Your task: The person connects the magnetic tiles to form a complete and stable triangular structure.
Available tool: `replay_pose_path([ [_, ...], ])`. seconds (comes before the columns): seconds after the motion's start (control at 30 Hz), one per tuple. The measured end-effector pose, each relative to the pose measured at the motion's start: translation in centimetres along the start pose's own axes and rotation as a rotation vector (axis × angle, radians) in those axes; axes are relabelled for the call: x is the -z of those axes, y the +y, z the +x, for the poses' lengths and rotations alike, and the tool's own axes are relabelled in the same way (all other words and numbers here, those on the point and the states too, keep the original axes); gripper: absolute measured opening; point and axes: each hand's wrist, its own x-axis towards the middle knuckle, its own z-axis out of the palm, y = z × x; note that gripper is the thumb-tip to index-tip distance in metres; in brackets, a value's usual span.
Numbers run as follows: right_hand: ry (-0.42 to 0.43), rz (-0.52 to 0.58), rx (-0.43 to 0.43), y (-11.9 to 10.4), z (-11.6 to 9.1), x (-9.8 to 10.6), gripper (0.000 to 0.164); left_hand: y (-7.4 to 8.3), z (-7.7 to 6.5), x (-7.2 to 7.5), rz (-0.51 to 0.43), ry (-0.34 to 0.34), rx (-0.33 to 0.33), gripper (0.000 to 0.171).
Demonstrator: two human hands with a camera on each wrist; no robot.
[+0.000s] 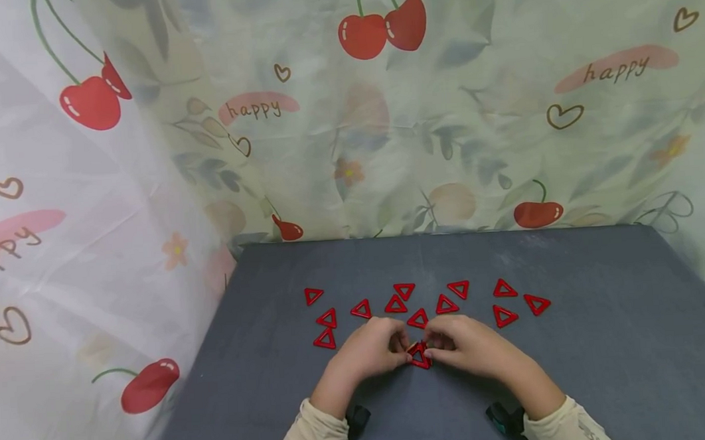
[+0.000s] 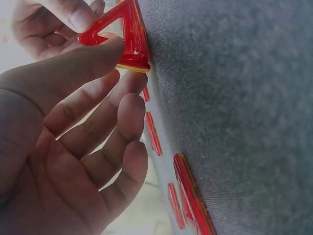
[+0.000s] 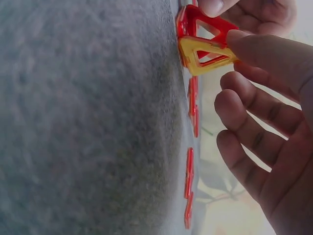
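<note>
Near the front of the table, both hands hold a small cluster of hollow triangular tiles that stands on the surface, joined at the edges. My left hand [image 1: 371,346] pinches the left side of a red triangular tile [image 2: 128,24], thumb laid on its face. From the right, my right hand [image 1: 468,347] pinches the same cluster between thumb and fingers. In the right wrist view its thumb lies on the corner of a yellow-looking triangular tile [image 3: 188,50] that leans against the red one. The fingers partly hide how many tiles the cluster has.
Several loose red triangular tiles [image 1: 396,309] lie flat beyond the hands, spread from left to right on the dark grey table [image 1: 604,340]. A printed curtain [image 1: 301,156] hangs along the table's back edge, with another on the left. Black bands [image 1: 358,420] sit at the wrists.
</note>
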Motion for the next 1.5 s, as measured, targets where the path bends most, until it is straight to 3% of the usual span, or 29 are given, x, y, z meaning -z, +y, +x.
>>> replay_pose_path([
  [0.43,-0.019,0.004,0.021,-0.2,0.2,-0.4,0.010,0.2,0.0,0.3,-0.015,-0.029,-0.051,0.012],
  [0.77,-0.086,-0.014,-0.012,-0.1,0.0,-0.3,0.022,-1.5,-0.5,2.1,-0.052,0.008,-0.027,0.016],
  [1.17,-0.095,-0.017,-0.033,0.0,0.0,-0.3,0.019,-3.4,-2.4,4.2,-0.057,0.053,0.139,0.033],
  [1.5,-0.054,-0.054,-0.045,0.2,-0.1,-0.4,0.011,-3.7,-3.2,4.5,-0.016,0.038,0.300,0.044],
])
